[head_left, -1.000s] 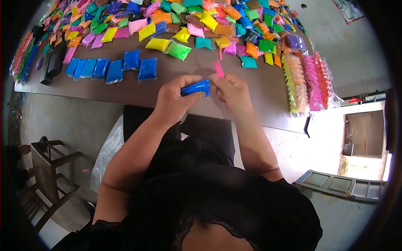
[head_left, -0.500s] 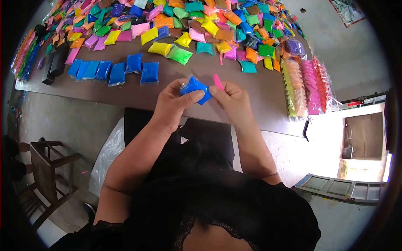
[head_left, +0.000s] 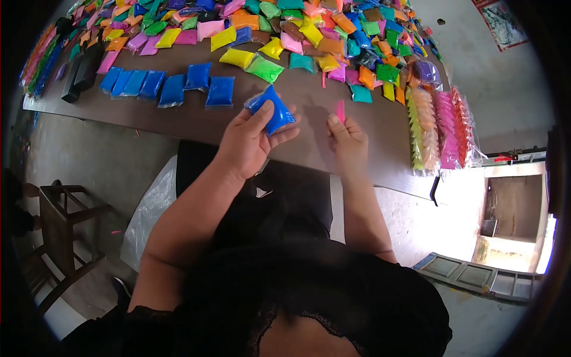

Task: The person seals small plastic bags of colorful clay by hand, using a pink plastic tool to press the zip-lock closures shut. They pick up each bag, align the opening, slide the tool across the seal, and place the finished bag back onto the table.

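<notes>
My left hand holds a blue clay packet above the table's near edge, thumb on top and fingers underneath. The packet is a small, plump pillow in clear plastic wrap. To the right, apart from the packet, my right hand is closed around a flat pink plastic modelling knife whose blade points up and away. Several more blue packets lie in a row on the tabletop, beyond and left of my left hand. Nearby is a bright green packet beside a yellow packet.
A large heap of multicoloured packets covers the far side of the brown table. Bagged frilled strips stand at its right end. Black boxes sit at the left. A wooden chair stands on the floor.
My hands have moved apart: the right one went right with the pink knife, leaving the blue packet. The packet now rests in my left hand alone, turned more upright. The view shifted slightly.
</notes>
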Tool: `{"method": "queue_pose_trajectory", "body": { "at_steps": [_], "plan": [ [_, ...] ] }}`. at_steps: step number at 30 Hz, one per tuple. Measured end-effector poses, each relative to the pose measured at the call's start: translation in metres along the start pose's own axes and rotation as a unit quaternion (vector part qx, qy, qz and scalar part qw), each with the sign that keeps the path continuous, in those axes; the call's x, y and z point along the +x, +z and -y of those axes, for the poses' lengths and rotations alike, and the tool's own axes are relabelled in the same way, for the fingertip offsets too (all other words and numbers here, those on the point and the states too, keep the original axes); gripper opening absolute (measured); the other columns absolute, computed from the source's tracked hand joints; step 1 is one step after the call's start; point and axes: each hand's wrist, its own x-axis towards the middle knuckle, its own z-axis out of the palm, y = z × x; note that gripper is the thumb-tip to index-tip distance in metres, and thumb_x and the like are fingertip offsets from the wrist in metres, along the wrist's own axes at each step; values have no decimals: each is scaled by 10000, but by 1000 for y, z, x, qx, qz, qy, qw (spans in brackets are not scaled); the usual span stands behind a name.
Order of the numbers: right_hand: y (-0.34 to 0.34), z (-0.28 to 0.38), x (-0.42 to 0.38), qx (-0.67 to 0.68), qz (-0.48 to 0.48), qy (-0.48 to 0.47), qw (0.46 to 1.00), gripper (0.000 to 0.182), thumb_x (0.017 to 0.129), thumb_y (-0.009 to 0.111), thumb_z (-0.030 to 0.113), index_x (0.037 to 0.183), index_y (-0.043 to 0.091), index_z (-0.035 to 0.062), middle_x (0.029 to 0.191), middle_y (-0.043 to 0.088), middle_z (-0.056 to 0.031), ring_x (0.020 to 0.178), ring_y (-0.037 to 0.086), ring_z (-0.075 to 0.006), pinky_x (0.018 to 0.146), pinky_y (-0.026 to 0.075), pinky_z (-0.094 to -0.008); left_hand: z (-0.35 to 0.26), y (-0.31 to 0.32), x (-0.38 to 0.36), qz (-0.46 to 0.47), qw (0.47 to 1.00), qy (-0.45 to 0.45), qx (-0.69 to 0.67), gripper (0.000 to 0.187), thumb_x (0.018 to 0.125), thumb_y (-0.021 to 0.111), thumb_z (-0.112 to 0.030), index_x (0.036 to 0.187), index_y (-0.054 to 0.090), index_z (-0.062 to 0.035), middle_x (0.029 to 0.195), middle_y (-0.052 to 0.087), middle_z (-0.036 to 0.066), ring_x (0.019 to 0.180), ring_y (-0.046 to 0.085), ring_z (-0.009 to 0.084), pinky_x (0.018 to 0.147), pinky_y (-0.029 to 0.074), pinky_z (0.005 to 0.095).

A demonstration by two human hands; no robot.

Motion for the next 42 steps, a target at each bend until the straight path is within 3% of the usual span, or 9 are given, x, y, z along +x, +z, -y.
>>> {"method": "queue_pose_trajectory", "body": {
  "at_steps": [6,10,12,13,15,18,21,34,42],
  "plan": [
    [-6,4,5,-34,19,-26,999,214,999,554,280,954,573,72,717,503,32,520,353,-14,449,246,-183,-3,2,3,-44,995,3,92,351,953,611,-110,1276,502,-28,1179,624,154,1116,630,311,931,553,426],
    [-4,-1,8,-2,40,-20,999,231,983,589,262,1029,548,39,710,540,3,566,442,-50,494,350,-210,-6,-3,5,-64,978,28,199,396,936,635,-95,1300,495,-27,1173,640,116,1075,653,257,889,564,387],
    [-4,-6,11,-2,65,-24,998,232,984,587,258,1053,536,42,707,542,1,567,446,-52,493,354,-210,-11,-14,8,-34,808,148,569,497,899,673,-102,1345,469,-20,1279,589,133,1175,595,265,965,503,408],
    [-5,-8,13,4,56,-23,998,218,970,613,241,1023,549,39,707,542,5,582,449,-47,504,355,-207,-9,-18,10,-37,808,147,569,497,899,673,-102,1345,469,-20,1279,589,133,1175,595,265,965,503,408],
    [-4,-15,20,12,46,-21,999,207,955,639,225,993,563,37,708,542,10,596,452,-43,516,356,-204,-4,-25,15,-8,379,335,862,576,869,691,-146,1374,448,-13,1390,493,161,1294,480,308,1076,384,432],
    [0,-25,26,-8,-8,-70,997,174,913,697,183,927,614,30,729,565,7,644,476,-42,563,372,-197,12,-29,0,45,392,305,867,588,879,658,-236,1387,444,-30,1435,431,177,1321,415,366,1124,289,476],
    [5,-20,28,-36,-31,-21,999,156,875,738,146,877,673,5,765,593,13,705,503,-46,627,408,-210,7,-24,2,11,442,315,840,544,880,660,-218,1349,475,-13,1409,451,164,1322,419,352,1106,338,430],
    [41,-29,28,-325,46,-295,898,90,840,686,145,895,674,74,823,635,-107,789,615,-323,695,503,-403,12,-31,-1,38,385,321,865,428,826,691,-200,1200,603,-13,1221,520,86,1185,503,249,1017,438,378],
    [34,-22,38,-387,50,-314,865,107,870,651,184,919,666,90,882,646,-113,867,634,-319,729,511,-414,7,-28,0,48,426,313,848,428,812,702,-173,1192,599,-4,1238,525,104,1195,512,287,1007,440,400]
  ]
}}
